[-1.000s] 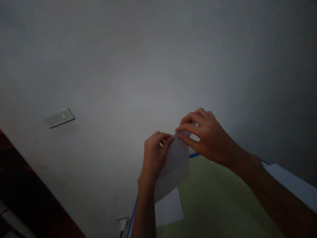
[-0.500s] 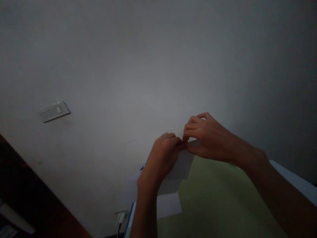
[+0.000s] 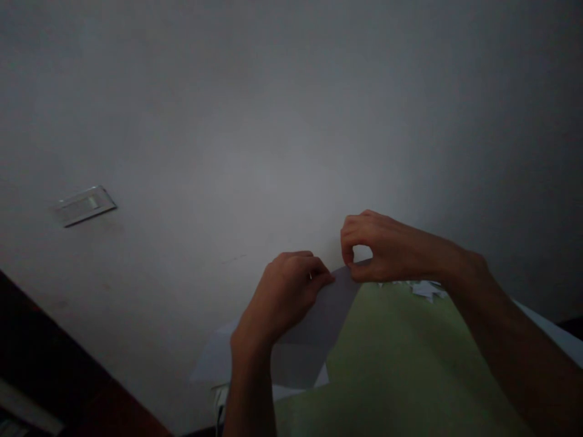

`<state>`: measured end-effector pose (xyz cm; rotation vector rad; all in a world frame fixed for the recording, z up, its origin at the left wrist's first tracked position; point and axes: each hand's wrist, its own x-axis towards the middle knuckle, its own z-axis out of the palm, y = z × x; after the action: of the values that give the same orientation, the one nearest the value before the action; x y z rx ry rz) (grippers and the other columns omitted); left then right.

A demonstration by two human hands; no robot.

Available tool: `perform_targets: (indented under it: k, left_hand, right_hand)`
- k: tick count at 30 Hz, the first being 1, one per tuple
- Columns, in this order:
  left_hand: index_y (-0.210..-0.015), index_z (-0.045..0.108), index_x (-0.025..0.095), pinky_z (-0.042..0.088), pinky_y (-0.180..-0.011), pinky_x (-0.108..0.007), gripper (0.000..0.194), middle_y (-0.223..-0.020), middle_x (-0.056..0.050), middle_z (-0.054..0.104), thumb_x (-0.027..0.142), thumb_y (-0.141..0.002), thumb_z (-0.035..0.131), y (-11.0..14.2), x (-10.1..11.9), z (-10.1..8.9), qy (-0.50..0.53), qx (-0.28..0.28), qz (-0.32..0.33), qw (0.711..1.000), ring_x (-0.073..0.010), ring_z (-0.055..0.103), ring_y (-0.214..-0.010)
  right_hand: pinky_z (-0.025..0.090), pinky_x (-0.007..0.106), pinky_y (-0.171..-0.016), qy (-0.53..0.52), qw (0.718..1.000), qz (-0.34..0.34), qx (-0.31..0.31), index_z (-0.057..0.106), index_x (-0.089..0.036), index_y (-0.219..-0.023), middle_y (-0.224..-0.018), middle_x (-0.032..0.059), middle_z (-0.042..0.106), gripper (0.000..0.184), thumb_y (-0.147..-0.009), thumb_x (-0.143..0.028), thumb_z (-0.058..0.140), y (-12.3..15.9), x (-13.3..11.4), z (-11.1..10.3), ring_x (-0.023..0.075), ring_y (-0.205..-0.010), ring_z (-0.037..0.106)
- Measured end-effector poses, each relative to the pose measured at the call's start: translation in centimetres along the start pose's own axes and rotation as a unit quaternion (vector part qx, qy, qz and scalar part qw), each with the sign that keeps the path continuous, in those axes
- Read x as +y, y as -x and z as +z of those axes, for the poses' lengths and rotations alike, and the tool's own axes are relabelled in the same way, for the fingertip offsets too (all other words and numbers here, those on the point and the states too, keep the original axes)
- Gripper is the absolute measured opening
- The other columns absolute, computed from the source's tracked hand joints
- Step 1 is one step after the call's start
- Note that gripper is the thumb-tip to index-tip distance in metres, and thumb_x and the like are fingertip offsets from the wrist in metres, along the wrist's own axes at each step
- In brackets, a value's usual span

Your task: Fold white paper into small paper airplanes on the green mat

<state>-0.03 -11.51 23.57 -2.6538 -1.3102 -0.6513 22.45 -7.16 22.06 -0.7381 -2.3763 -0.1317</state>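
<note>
A sheet of white paper (image 3: 325, 318) hangs in shadow between my hands, its top edge raised above the green tabletop. My left hand (image 3: 291, 288) pinches that edge with thumb and fingertips. A short way to the right, my right hand (image 3: 376, 246) grips the same edge, thumb and forefinger curled into a ring. Part of the sheet reaches left behind my left forearm, which hides its middle. Under its lower end another white paper piece (image 3: 322, 377) shows on the table.
Small torn-looking paper scraps (image 3: 427, 289) lie at the back of the green table (image 3: 410, 358). A pale wall (image 3: 273, 152) rises behind it, carrying a switch plate (image 3: 86, 206) at left. Low by my left forearm is a plug with a cord (image 3: 220, 397). Dark furniture (image 3: 54, 364) fills the lower left.
My hands, which were touching at the fingertips, have moved a little apart along the paper's edge. The paper now hangs more spread out, and scraps beyond my right wrist have come into view.
</note>
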Motion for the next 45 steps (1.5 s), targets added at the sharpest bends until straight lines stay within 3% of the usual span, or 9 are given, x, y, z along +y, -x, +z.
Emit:
perform_targets:
  k: [8,17,23,27,33,38,41,45]
  left_hand:
    - [-0.080,0.079,0.022,0.045,-0.067,-0.025,0.010,-0.077,0.000,0.076,0.023,-0.088,0.073,1.1,-1.1,-1.7,0.047,-0.002,-0.045,0.998,-0.0134,0.064,-0.068]
    - [-0.078,0.079,0.023,0.046,-0.063,-0.024,0.013,-0.075,-0.001,0.076,0.029,-0.087,0.071,1.7,-1.6,-2.1,0.070,0.001,-0.053,0.996,-0.0143,0.065,-0.065]
    - [-0.077,0.079,0.022,0.047,-0.062,-0.025,0.015,-0.074,-0.002,0.076,0.030,-0.086,0.070,2.1,-2.7,-2.5,0.046,0.041,-0.084,0.995,-0.0156,0.065,-0.066]
    - [-0.078,0.078,0.021,0.047,-0.062,-0.025,0.018,-0.075,-0.003,0.076,0.033,-0.087,0.069,2.2,-3.1,-2.7,0.045,0.057,-0.099,0.992,-0.0161,0.065,-0.066]
    - [-0.082,0.077,0.020,0.048,-0.062,-0.026,0.023,-0.078,-0.004,0.075,0.039,-0.090,0.067,1.9,-2.9,-2.6,0.072,0.074,-0.106,0.989,-0.0165,0.065,-0.069]
    - [-0.084,0.074,0.019,0.045,-0.058,-0.023,0.028,-0.074,-0.003,0.069,0.046,-0.089,0.069,1.4,-2.4,-2.1,0.159,0.153,-0.117,0.968,-0.0146,0.059,-0.066]
    - [-0.086,0.070,0.019,0.039,-0.053,-0.020,0.024,-0.068,0.001,0.063,0.043,-0.087,0.072,1.0,-2.2,-1.7,0.237,0.211,-0.120,0.941,-0.0117,0.055,-0.061]
    - [-0.089,0.068,0.018,0.030,-0.047,-0.017,0.023,-0.059,0.005,0.055,0.040,-0.085,0.075,0.5,-2.5,-1.2,0.299,0.252,-0.123,0.912,-0.0073,0.044,-0.051]
  right_hand:
    - [0.045,0.034,-0.082,-0.032,0.998,0.050,-0.006,0.073,-0.024,-0.077,-0.094,0.0035,0.069,0.002,-0.076,-0.022,0.072,1.4,2.0,-1.0,0.0208,-0.086,0.063]
    - [0.046,0.033,-0.078,-0.012,0.997,0.035,0.063,0.069,-0.025,-0.076,-0.093,0.0019,0.070,0.004,-0.075,-0.022,0.068,2.5,2.9,-1.4,0.0207,-0.084,0.063]
    - [0.047,0.039,-0.079,0.024,0.986,0.078,0.145,0.069,-0.024,-0.077,-0.086,0.0040,0.070,0.010,-0.077,-0.033,0.066,3.1,5.2,-1.9,0.0242,-0.081,0.064]
    - [0.050,0.041,-0.085,-0.044,0.979,0.094,0.173,0.073,-0.024,-0.085,-0.096,0.0052,0.074,0.018,-0.084,-0.039,0.064,2.5,5.4,-1.4,0.0255,-0.091,0.067]
    - [0.055,0.042,-0.092,-0.182,0.964,0.101,0.167,0.077,-0.023,-0.108,-0.110,0.0073,0.076,0.034,-0.089,-0.049,0.066,0.6,3.0,0.0,0.0251,-0.100,0.070]
    - [0.055,0.043,-0.099,-0.357,0.920,0.114,0.118,0.059,-0.023,-0.143,-0.117,0.0088,0.075,0.068,-0.083,-0.048,0.077,-0.5,1.9,1.1,0.0248,-0.106,0.071]
    - [0.056,0.041,-0.097,-0.427,0.896,0.117,0.040,0.057,-0.024,-0.144,-0.113,0.0067,0.077,0.072,-0.079,-0.043,0.082,-1.0,1.6,1.8,0.0249,-0.107,0.072]
    - [0.060,0.038,-0.084,-0.511,0.850,0.123,-0.036,0.066,-0.024,-0.132,-0.106,0.0047,0.078,0.060,-0.077,-0.040,0.083,-1.2,1.6,2.6,0.0255,-0.099,0.074]
